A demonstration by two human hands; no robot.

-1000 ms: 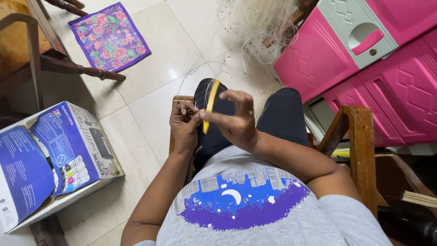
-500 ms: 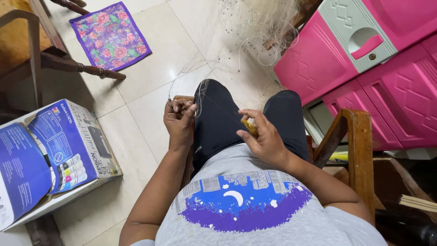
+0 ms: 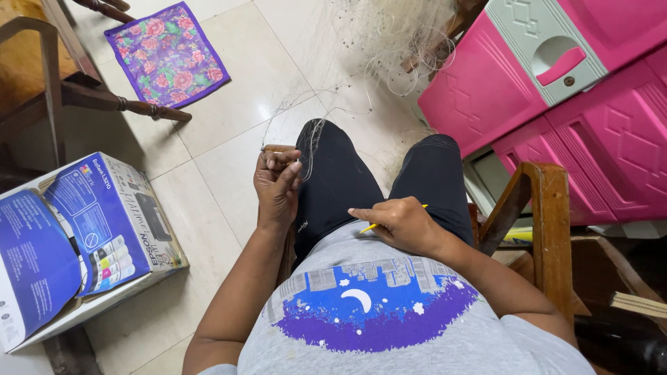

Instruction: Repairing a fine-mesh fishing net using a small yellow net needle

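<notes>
I sit on a wooden chair (image 3: pixel 538 208) and look down at my lap. My left hand (image 3: pixel 276 185) is closed on strands of thin white fishing net (image 3: pixel 379 42), beside my left knee. The net runs from that hand up to a loose pile on the floor near the pink cabinet. My right hand (image 3: pixel 397 223) rests low over my right thigh, pinching a slim yellow netting needle (image 3: pixel 389 219) that points sideways. The thread between needle and net is too fine to follow.
A pink plastic cabinet (image 3: pixel 556 111) with a grey handle panel stands at the right. A blue printer box (image 3: pixel 76 236) lies open on the tiled floor at the left. A floral purple cloth (image 3: pixel 168 55) lies at the back, beside a dark wooden chair (image 3: pixel 62 90).
My right hand has dropped from up by the net, next to my left hand, down to my right thigh, carrying the yellow needle. My left hand has stayed at the net.
</notes>
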